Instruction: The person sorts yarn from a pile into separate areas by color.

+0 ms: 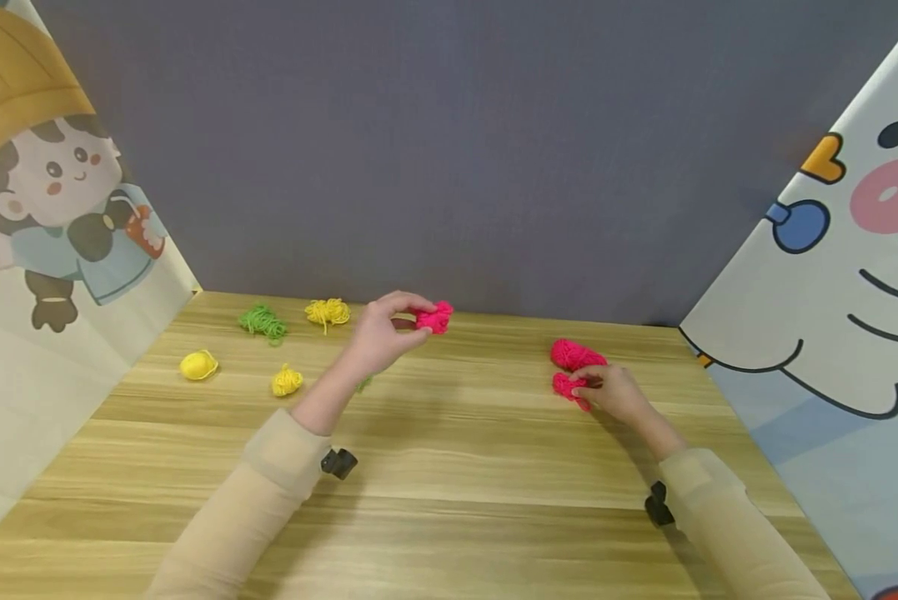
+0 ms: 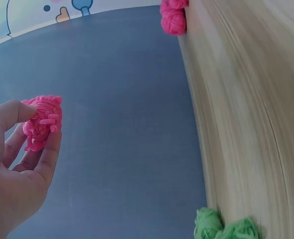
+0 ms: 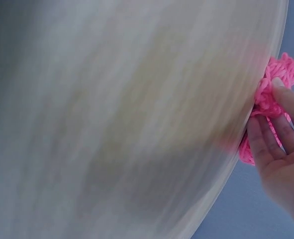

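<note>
My left hand (image 1: 383,335) pinches a small bright pink yarn ball (image 1: 436,317) between thumb and fingers, held up above the table. In the left wrist view the yarn ball (image 2: 43,122) shows loose loops, and the thumb lies across its top. Over on the right, my right hand (image 1: 614,392) grips another pink yarn ball (image 1: 569,387) at the table. Just behind that one lies a larger pink yarn bundle (image 1: 578,355). Seen from the right wrist, the gripped yarn ball (image 3: 276,87) sits between thumb and fingers, partly hidden by them.
On the left of the wooden table (image 1: 449,517) lie a green yarn bundle (image 1: 263,322), a loose yellow bundle (image 1: 328,312) and two yellow balls, one rounder (image 1: 198,365), one smaller (image 1: 287,381). Some green yarn (image 1: 363,383) is mostly hidden behind my left forearm. A grey panel (image 1: 449,150) stands behind.
</note>
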A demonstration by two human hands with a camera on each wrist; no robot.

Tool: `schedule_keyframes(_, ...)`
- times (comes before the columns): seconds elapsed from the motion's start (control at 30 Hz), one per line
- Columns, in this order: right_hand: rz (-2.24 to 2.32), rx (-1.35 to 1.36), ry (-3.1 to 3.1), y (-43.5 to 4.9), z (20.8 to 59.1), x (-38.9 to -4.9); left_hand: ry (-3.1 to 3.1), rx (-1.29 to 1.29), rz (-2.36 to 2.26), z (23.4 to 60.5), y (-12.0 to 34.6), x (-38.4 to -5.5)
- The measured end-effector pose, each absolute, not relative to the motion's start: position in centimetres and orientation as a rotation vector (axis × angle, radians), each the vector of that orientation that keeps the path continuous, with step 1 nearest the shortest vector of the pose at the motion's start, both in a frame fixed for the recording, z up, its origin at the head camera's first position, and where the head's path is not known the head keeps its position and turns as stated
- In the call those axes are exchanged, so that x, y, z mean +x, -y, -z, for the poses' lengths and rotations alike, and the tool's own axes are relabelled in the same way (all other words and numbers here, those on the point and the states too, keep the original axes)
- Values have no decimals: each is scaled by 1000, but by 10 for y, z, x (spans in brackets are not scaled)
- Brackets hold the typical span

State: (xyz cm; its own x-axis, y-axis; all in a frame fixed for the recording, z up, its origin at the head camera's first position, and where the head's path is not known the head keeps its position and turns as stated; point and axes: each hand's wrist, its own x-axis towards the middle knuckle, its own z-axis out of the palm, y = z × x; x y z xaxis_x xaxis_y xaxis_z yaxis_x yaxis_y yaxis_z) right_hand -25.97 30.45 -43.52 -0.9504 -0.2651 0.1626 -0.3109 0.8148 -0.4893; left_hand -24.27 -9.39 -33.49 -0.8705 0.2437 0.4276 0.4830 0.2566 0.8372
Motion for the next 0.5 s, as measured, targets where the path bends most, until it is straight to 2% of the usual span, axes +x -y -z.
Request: schedule_keyframes(0.5, -816, 466, 2894, -304, 435, -258, 2208, -734, 1799, 348, 58, -248)
